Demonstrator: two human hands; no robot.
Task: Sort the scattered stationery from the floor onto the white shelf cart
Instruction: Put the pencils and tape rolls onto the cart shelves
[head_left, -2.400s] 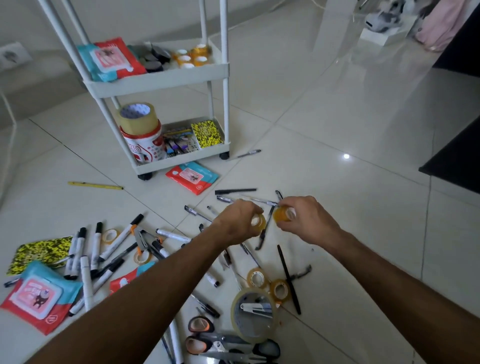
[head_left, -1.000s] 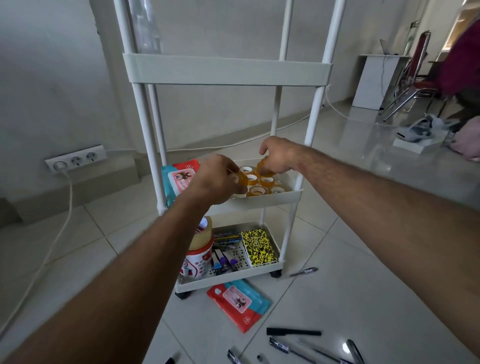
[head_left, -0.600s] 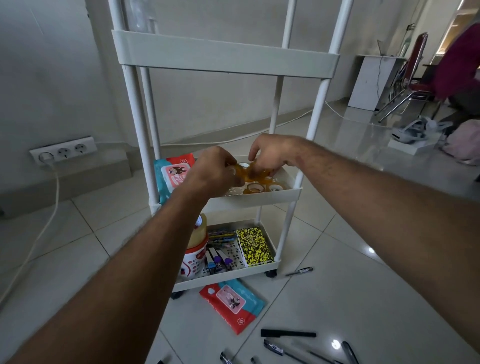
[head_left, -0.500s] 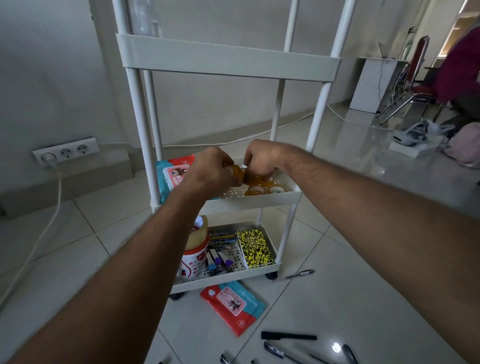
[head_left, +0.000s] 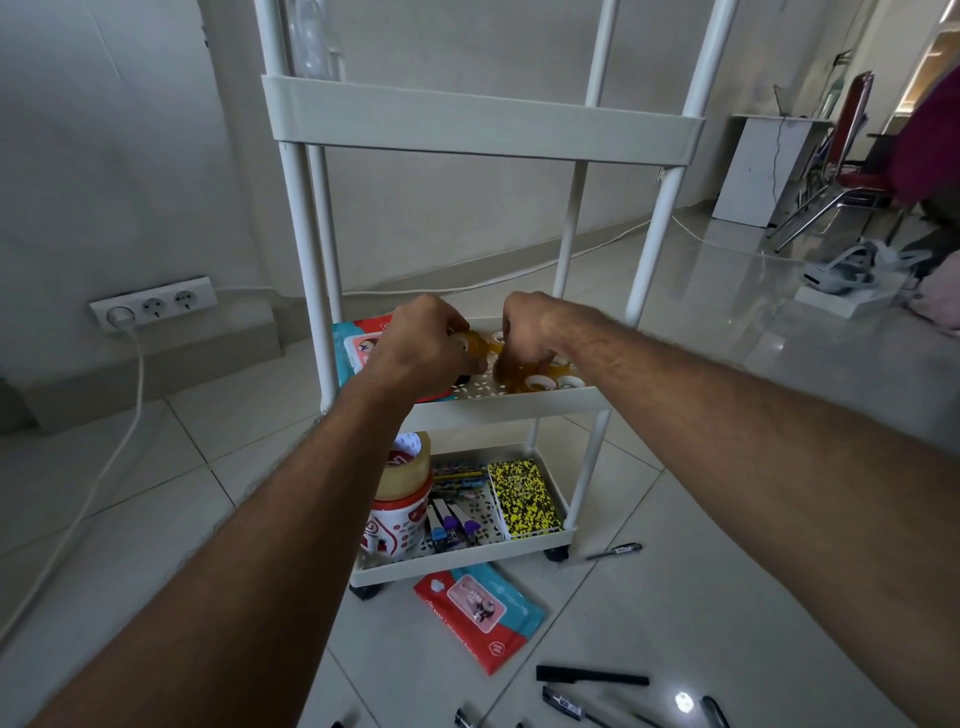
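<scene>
Reaching into the middle tray of the tall white plastic shelf cart (head_left: 483, 123), I have both hands over its right half. My left hand (head_left: 421, 345) is curled round a small roll of amber clear tape (head_left: 475, 344), holding it just above the perforated tray floor. My right hand (head_left: 530, 332) has its fingers bent down onto the cluster of small amber tape rolls (head_left: 540, 378) already lying in the tray's right corner; it seems to be setting one among them, but I cannot tell whether it is pinching a roll or only pressing on the pile.

From this single head view, a good part of the sorting looks done. A red-and-teal wipes packet (head_left: 358, 345) lies in the left of the middle tray. On the bottom tray sits a wide roll of brown packing tape (head_left: 408, 465) stacked on a red-and-white tub (head_left: 397, 530), beside coloured pencils and clips (head_left: 457, 512) and a yellow-and-black speckled notebook (head_left: 524, 499).

Plenty is left on the pale tiled floor (head_left: 727, 597): another red-and-teal wipes packet (head_left: 480, 610) just in front of the cart, a grey pen (head_left: 615, 551) near its right wheel, a black marker (head_left: 592, 675) and more pens at the lower edge. I would judge the task roughly half finished.
</scene>
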